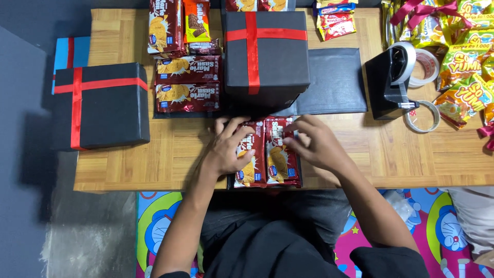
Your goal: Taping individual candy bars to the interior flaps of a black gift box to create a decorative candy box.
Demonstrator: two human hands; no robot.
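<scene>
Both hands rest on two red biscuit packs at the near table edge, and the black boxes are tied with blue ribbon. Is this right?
Not quite. The head view shows the ribbon on the black boxes is red, not blue. The rest holds: the left hand and right hand rest on two red biscuit packs at the near table edge.

Two glossy dark-red foil biscuit packets (267,157) catch the light under the bare left hand (226,149) and right hand (314,144). Beneath them the pale wooden table (170,149) shows a smooth parquet-grain finish. Behind the packets stands a matt black cardboard box (266,51) crossed with shiny red satin ribbon. Right of that box, a black plastic tape dispenser (388,85) looks smooth, faintly glossy.
</scene>
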